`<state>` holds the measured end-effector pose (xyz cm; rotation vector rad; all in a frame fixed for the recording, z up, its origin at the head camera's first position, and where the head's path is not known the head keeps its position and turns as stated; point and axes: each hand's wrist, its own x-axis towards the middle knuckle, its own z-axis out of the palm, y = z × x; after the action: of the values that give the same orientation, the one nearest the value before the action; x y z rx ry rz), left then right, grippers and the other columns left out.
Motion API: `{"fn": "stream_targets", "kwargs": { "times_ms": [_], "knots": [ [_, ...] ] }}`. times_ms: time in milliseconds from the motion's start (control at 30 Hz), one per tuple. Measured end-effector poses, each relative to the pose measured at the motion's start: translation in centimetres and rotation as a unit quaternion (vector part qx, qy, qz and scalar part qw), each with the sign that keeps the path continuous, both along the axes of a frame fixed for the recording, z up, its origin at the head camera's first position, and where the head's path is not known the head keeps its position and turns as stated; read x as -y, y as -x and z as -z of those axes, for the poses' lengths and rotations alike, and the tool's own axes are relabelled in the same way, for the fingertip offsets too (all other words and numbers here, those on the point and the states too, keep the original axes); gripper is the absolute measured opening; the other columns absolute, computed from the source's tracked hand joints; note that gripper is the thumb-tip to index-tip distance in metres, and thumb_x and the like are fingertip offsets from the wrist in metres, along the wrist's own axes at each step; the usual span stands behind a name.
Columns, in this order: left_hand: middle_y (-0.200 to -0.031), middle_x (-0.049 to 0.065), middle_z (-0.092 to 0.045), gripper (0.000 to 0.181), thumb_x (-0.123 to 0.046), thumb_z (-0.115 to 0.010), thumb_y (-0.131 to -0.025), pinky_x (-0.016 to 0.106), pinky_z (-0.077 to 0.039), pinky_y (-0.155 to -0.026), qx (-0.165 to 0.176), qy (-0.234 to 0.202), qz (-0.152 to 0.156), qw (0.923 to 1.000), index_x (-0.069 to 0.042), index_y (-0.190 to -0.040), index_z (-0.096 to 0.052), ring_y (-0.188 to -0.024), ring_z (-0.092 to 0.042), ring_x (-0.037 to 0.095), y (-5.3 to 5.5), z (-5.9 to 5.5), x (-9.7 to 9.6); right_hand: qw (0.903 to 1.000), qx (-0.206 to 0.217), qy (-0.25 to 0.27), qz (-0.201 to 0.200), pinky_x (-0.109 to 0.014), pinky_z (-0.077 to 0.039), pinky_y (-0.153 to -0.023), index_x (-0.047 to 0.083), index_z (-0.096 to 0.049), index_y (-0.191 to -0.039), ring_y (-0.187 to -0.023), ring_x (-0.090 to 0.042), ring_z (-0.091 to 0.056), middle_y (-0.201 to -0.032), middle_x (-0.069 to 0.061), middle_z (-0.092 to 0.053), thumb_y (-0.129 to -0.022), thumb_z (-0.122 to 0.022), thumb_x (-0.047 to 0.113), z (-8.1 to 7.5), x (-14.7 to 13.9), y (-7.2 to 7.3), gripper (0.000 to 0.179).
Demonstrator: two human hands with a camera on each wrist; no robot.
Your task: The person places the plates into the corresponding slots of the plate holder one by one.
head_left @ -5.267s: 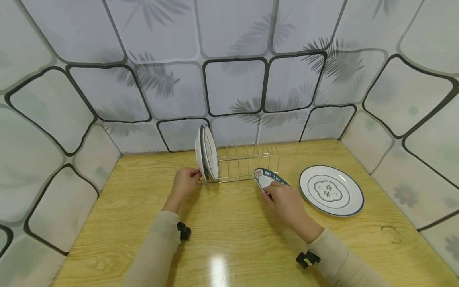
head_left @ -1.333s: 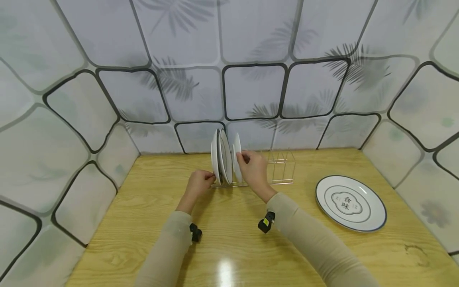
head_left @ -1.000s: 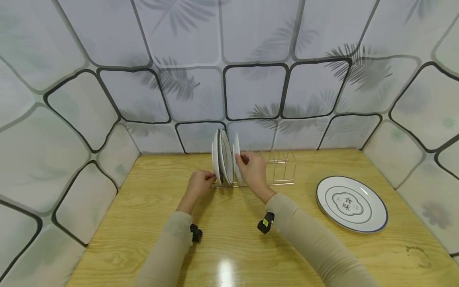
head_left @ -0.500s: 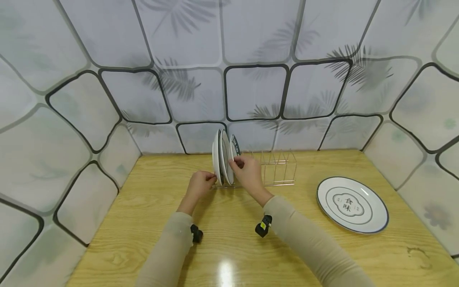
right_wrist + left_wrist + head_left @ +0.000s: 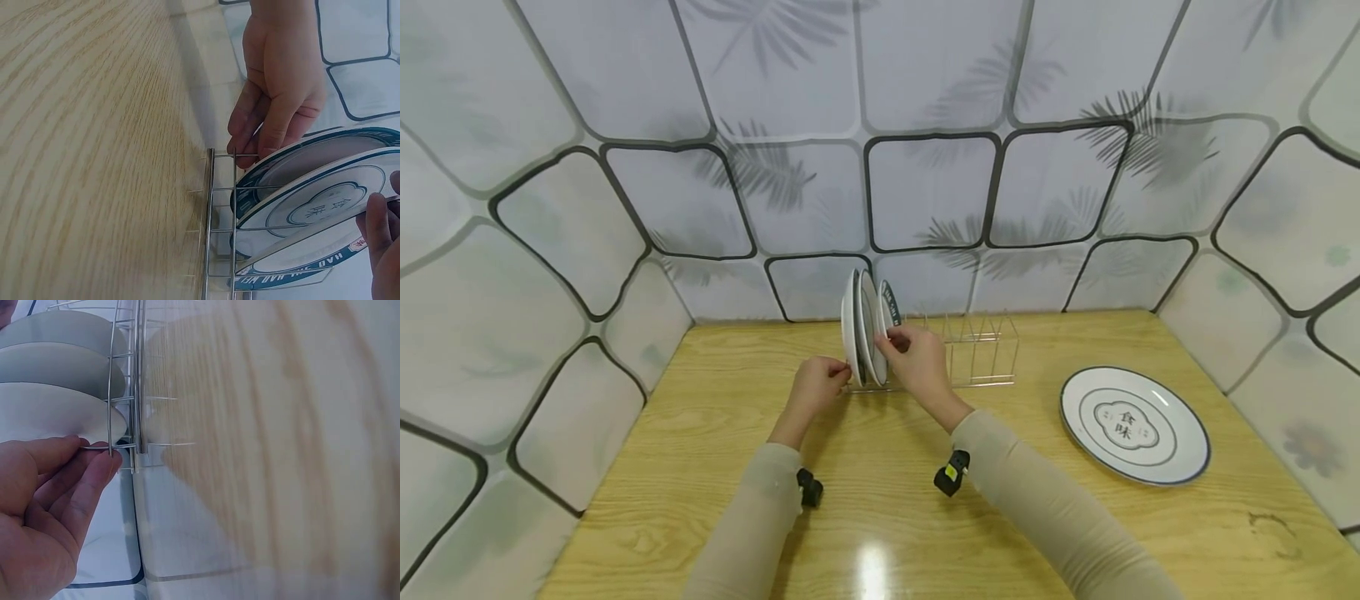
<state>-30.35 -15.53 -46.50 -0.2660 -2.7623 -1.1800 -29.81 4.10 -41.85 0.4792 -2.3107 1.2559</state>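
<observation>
A wire dish rack [image 5: 989, 384] stands near the back wall. Two plates, an outer white one [image 5: 849, 325] and one with thin ring lines [image 5: 870, 321], stand on edge at its left end. Just right of them, a plate with a green lettered rim [image 5: 306, 265] is upright but leaning, its lower edge among the wires. My right hand [image 5: 920, 367] pinches that plate by its near rim, thumb on one side. My left hand [image 5: 817, 388] pinches the rack's end wire; the left wrist view shows the fingertips meeting on the wire [image 5: 110, 428].
A large white plate [image 5: 1135, 427] with a blue rim and dark characters lies flat on the wooden table [image 5: 880, 500], to the right. Patterned walls [image 5: 932, 192] enclose the table at the back and sides. More rack slots extend rightward.
The lettered plate has gone from over the table on the right into the rack, carried by my right hand. Lately it tilted leftward, showing its rim. My left hand kept its place at the rack.
</observation>
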Motion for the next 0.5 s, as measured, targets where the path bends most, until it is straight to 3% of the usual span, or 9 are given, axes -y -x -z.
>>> {"fn": "stream_targets", "kwargs": {
  "times_ms": [500],
  "knots": [
    [-0.076, 0.006, -0.072, 0.013, -0.009, -0.067, -0.093, 0.03, -0.051, -0.058, -0.02, 0.02, 0.006, 0.9996, -0.003, -0.089, -0.078, -0.063, -0.062, 0.014, 0.07, 0.0, -0.02, 0.9998, -0.008, 0.02, 0.005, -0.029, -0.056, -0.062, 0.003, -0.076, -0.099, -0.068, -0.013, -0.067, -0.079, -0.003, -0.072, -0.088, -0.077, 0.025, -0.75, -1.03, -0.68, 0.024]
  ]
}}
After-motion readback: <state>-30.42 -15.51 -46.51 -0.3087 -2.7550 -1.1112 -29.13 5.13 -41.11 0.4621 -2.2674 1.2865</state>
